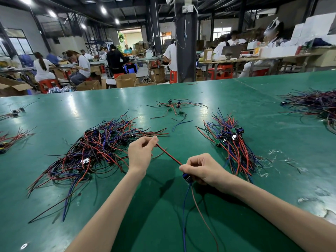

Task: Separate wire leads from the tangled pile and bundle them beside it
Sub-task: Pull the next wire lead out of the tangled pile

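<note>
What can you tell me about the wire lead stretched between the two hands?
The wire lead is a thin, plastic-coated red and black pair, pulled straight between the hands above the green table. The left hand pinches its far end; the right hand grips the near end at a small blue block. From that block a blue wire and a reddish wire trail toward the viewer.

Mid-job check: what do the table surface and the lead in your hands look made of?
The table surface: green mat, probably rubber or vinyl, semi-gloss; ceiling lights reflect softly in it. The lead: smooth red and black insulation, seemingly plastic, flexible, pinched between left hand and right hand.
</note>
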`<state>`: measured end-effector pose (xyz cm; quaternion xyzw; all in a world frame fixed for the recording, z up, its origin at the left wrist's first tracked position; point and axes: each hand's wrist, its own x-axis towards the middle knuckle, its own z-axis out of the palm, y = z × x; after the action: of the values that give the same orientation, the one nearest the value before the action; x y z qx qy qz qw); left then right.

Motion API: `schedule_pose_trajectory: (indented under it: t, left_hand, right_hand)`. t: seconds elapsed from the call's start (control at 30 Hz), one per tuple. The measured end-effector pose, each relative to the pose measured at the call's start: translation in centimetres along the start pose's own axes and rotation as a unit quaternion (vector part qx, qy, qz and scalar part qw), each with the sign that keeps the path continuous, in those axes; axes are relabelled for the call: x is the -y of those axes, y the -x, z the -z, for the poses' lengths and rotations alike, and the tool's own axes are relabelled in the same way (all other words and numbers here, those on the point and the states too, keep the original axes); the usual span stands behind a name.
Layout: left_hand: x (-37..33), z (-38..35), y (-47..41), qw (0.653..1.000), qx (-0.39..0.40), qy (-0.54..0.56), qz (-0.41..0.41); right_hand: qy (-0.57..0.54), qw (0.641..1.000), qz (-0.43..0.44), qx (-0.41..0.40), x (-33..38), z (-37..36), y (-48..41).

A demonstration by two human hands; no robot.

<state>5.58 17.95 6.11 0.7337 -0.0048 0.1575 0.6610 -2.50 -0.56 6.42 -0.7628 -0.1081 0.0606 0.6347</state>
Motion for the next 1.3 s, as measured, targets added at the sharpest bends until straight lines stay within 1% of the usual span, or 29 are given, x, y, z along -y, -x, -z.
schedule_pose_trajectory:
  t: [0.03, 0.07, 0.13, 0.17, 0.2, 0.23, 0.3, 0.33, 0.43, 0.47, 0.5, 0.53, 0.57, 0.6, 0.63, 0.67, 0.7, 0.73, 0.8, 0.87, 0.93, 1.03, 1.13, 1.2, 1.3]
  left_hand:
    - [0.0, 0.2, 0.0, 0.999, 0.002, -0.028, -0.026]
    - [-0.1, 0.4, 0.1, 0.995, 0.002, -0.077, -0.07]
    - [-0.2, 0.5, 0.3, 0.962, -0.011, -0.196, -0.19]
    - [-0.3, 0.4, 0.4, 0.948, -0.019, -0.224, -0.227]
    - [-0.4, 0.4, 0.4, 0.946, -0.026, -0.223, -0.234]
    - [-0.6, 0.3, 0.4, 0.957, -0.028, -0.198, -0.212]
    - [-0.9, 0.3, 0.3, 0.987, -0.022, -0.104, -0.123]
    - [-0.9, 0.2, 0.3, 0.996, -0.019, -0.047, -0.076]
    - [-1.0, 0.0, 0.2, 0.997, -0.023, 0.072, 0.022]
    - [-1.0, -0.1, 0.2, 0.996, -0.021, 0.083, 0.033]
    - [-1.1, 0.0, 0.3, 0.997, -0.02, 0.078, 0.023]
    - [-1.0, 0.1, 0.3, 0.999, -0.02, 0.036, -0.019]
    - [-0.7, 0.2, 0.3, 0.994, -0.02, -0.048, -0.092]
    - [-0.5, 0.3, 0.4, 0.97, -0.025, -0.155, -0.184]
    - [-0.2, 0.3, 0.5, 0.932, -0.036, -0.247, -0.262]
    - [0.0, 0.2, 0.6, 0.906, -0.046, -0.293, -0.302]
    - [0.1, 0.2, 0.6, 0.903, -0.05, -0.299, -0.305]
    - [-0.1, 0.2, 0.5, 0.914, -0.054, -0.279, -0.29]
    - [-0.3, 0.2, 0.4, 0.949, -0.056, -0.211, -0.226]
    - [-0.5, 0.2, 0.3, 0.981, -0.048, -0.135, -0.133]
    - [-0.6, 0.1, 0.4, 0.997, -0.039, -0.054, -0.049]
    - [-0.7, -0.2, 0.5, 0.999, -0.027, 0.022, 0.019]
    - [-0.9, -0.3, 0.5, 0.995, -0.021, 0.066, 0.075]
    - [-0.9, -0.2, 0.4, 0.986, -0.014, 0.112, 0.123]
    - [-1.2, -0.1, 0.1, 0.963, 0.004, 0.184, 0.198]
  right_hand:
    - [0.0, 1.0, -0.001, 0.001, 0.0, -0.1, 0.0]
    - [-0.001, 1.0, -0.001, 0.002, 0.0, -0.1, 0.0]
    - [-0.006, 1.0, -0.001, 0.007, -0.1, -0.1, 0.0]
    - [-0.004, 1.0, -0.001, 0.008, -0.1, -0.1, 0.0]
    - [0.0, 1.0, -0.001, 0.008, -0.1, -0.1, 0.0]
    - [0.006, 1.0, 0.0, 0.006, 0.0, -0.1, 0.0]
    - [0.01, 1.0, 0.005, 0.0, 0.0, 0.1, 0.0]
    - [0.009, 1.0, 0.007, -0.001, 0.0, 0.2, -0.1]
    - [0.006, 1.0, 0.008, -0.001, 0.0, 0.2, -0.1]
    - [0.003, 1.0, 0.009, 0.001, 0.0, 0.1, -0.1]
    - [-0.003, 1.0, 0.01, 0.004, 0.0, 0.1, -0.1]
    - [-0.01, 1.0, 0.01, 0.009, 0.0, 0.1, -0.1]
    - [-0.014, 1.0, 0.008, 0.013, 0.0, 0.1, 0.0]
    - [-0.013, 1.0, 0.007, 0.016, -0.1, 0.1, 0.0]
    - [-0.005, 1.0, 0.005, 0.018, -0.1, 0.1, 0.1]
    - [0.005, 1.0, 0.004, 0.017, -0.2, 0.1, 0.1]
    - [0.011, 1.0, 0.003, 0.015, -0.2, 0.1, 0.1]
    - [0.01, 1.0, 0.003, 0.012, -0.2, 0.1, 0.0]
    - [0.0, 1.0, 0.005, 0.009, -0.2, 0.1, -0.1]
    - [0.004, 1.0, 0.005, 0.005, -0.1, 0.2, -0.1]
    - [0.013, 1.0, 0.003, 0.002, -0.1, 0.2, -0.2]
    - [0.018, 1.0, -0.001, 0.0, -0.1, 0.2, -0.2]
    - [0.012, 1.0, -0.002, 0.006, 0.0, 0.2, -0.2]
    - [0.018, 1.0, -0.004, 0.009, 0.0, 0.2, -0.1]
    - [0.029, 0.999, -0.005, 0.013, 0.0, 0.3, -0.1]
